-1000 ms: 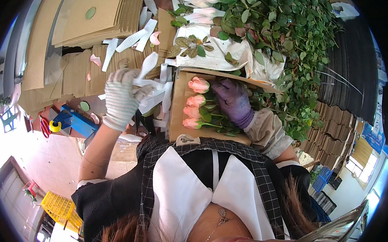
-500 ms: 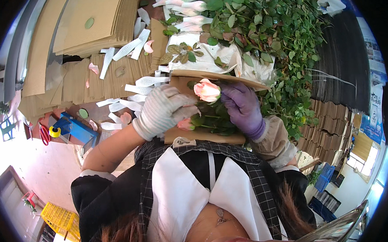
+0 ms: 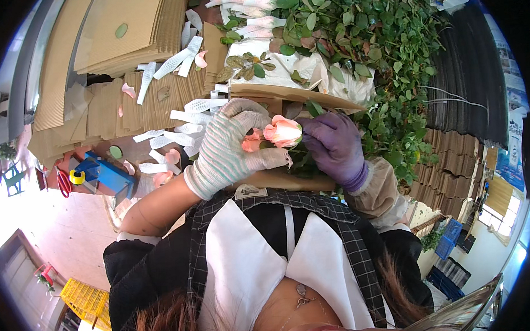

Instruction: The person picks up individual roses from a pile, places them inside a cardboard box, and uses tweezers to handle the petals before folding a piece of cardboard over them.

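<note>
My right hand [image 3: 335,146], in a purple glove, pinches a pink rose [image 3: 283,132] just below its bloom, the head pointing left. My left hand [image 3: 228,144], in a white striped glove, is beside the bloom with thumb and fingers spread apart. Between that thumb and the fingers shows more pink petal [image 3: 251,141]; whether it is loose or part of another rose I cannot tell. Beneath both hands lies a brown cardboard sheet [image 3: 297,97], its far edge raised. My left hand hides part of it.
White foam net sleeves [image 3: 186,118] and loose pink petals [image 3: 162,179] lie to the left, near stacked cardboard [image 3: 135,32]. A blue tape dispenser [image 3: 109,175] and red scissors [image 3: 63,182] are further left. Leafy rose stems [image 3: 365,25] heap at the far right.
My left hand has opened wider and come closer to the bloom. Another pink petal now lies to the left by the net sleeves. My right hand keeps its pinch on the rose.
</note>
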`<state>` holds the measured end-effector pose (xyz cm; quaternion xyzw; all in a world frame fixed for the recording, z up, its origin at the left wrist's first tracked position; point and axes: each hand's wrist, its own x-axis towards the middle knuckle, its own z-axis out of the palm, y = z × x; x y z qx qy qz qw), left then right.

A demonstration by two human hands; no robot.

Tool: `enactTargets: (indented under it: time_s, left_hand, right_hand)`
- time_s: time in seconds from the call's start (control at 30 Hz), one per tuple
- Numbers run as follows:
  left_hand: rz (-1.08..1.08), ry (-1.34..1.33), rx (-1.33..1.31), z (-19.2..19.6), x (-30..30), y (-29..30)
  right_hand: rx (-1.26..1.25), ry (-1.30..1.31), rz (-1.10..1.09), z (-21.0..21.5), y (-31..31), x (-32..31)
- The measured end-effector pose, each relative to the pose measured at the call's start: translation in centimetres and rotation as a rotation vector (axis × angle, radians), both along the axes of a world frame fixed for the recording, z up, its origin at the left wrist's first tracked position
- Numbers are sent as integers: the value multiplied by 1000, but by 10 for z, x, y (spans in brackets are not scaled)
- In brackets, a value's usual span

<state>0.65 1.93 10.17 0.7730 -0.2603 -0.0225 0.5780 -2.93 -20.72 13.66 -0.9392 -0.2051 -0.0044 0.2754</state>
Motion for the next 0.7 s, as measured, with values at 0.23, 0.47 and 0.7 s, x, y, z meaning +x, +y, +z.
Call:
enactTargets:
  time_s: [0.23, 0.47, 0.7]
  left_hand:
    - [11, 18, 118, 4, 5, -7]
    - [-152, -895, 275, -5, 2, -21]
    - [-91, -471, 289, -29, 16, 34]
  right_hand:
    - [-91, -53, 12, -10, 1, 4]
    - [36, 65, 1, -12, 0, 13]
    - [-39, -24, -126, -25, -1, 15]
